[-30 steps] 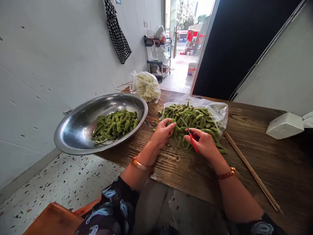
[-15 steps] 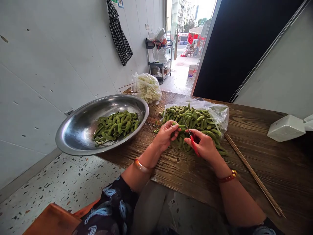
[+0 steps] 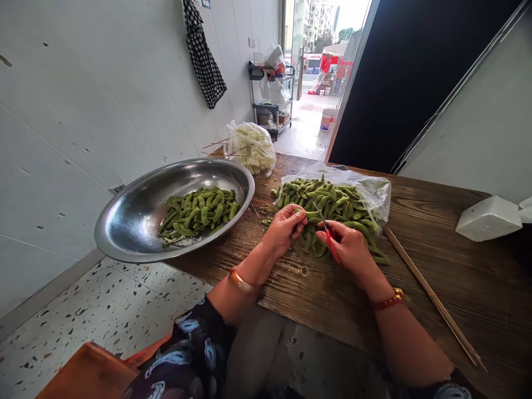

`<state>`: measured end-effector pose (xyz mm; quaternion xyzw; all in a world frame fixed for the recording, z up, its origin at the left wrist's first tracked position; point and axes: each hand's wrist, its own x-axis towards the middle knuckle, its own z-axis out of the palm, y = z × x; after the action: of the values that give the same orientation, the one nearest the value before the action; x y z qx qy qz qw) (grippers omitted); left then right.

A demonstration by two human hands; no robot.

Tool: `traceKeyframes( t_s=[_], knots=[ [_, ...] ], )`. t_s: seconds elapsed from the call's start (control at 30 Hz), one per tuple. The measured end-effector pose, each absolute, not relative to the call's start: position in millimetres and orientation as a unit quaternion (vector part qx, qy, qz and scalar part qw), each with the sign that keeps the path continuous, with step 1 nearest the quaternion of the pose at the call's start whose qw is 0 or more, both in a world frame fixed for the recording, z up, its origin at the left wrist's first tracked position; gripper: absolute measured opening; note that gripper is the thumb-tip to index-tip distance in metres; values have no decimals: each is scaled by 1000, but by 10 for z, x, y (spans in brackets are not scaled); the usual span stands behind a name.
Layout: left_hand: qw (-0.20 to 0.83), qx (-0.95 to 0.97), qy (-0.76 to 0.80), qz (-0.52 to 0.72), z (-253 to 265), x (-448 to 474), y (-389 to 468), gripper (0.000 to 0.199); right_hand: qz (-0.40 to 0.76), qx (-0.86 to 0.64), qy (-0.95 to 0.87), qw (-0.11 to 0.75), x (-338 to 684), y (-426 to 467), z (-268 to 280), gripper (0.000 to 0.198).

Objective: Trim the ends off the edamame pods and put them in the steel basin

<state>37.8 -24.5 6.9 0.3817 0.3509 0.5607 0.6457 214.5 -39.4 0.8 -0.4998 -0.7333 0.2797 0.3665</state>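
Observation:
Between the fingertips of my left hand (image 3: 286, 224) is a green edamame pod (image 3: 311, 214), its right end at the scissor blades. My right hand (image 3: 351, 246) is closed round the red handles of a small pair of scissors (image 3: 331, 244), whose blades point up and to the left. Behind both hands a heap of edamame pods (image 3: 328, 194) lies on a clear plastic bag (image 3: 376, 194). To the left stands a wide steel basin (image 3: 124, 221) with a pile of pods (image 3: 203, 210) inside.
The wooden table (image 3: 436, 233) bears a bundle of thin bamboo skewers (image 3: 432, 296) on the right and a white foam box (image 3: 486, 219) near its right edge. At the back sits a bag of cauliflower (image 3: 253, 147). Small trimmings (image 3: 266, 221) lie beside the basin.
Both hands stay nearly in place, with the pod and scissors still in them. The whole view has shifted very slightly.

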Motion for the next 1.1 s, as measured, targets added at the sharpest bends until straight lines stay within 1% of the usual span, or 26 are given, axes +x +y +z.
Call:
traceKeyframes(
  t_s=[0.2,0.33,0.4,0.5,0.57,0.63,0.7,0.8,0.87,0.93,1.0,1.1],
  knots=[
    [607,391,372,584,42,370,-203,27,274,-484,-761,333,2139,-367,-91,43],
    [579,388,394,599,19,365,-171,24,282,-481,-758,337,2126,-371,-83,40],
    [568,376,397,615,12,354,-157,22,303,-488,-733,364,2148,-368,-34,41],
    [569,370,395,619,8,335,-147,21,339,-512,-653,443,2229,-339,46,46],
    [582,384,401,594,2,334,-144,18,362,-513,-598,498,2292,-307,72,50],
    [570,423,427,560,-14,347,-136,14,385,-504,-563,529,2333,-278,70,52],
    [501,497,467,533,-40,375,-118,12,400,-500,-551,535,2343,-262,54,53],
    [345,615,514,489,-84,433,-87,11,409,-495,-556,527,2320,-270,44,53],
    [276,664,540,438,-105,472,-78,12,410,-496,-562,520,2303,-289,53,53],
    [238,688,565,389,-114,500,-81,10,403,-501,-569,513,2295,-307,65,53],
    [224,694,577,368,-113,507,-87,7,392,-503,-582,505,2292,-316,69,52],
    [247,680,565,397,-113,467,-79,2,380,-499,-602,494,2288,-313,59,52]
  ],
)
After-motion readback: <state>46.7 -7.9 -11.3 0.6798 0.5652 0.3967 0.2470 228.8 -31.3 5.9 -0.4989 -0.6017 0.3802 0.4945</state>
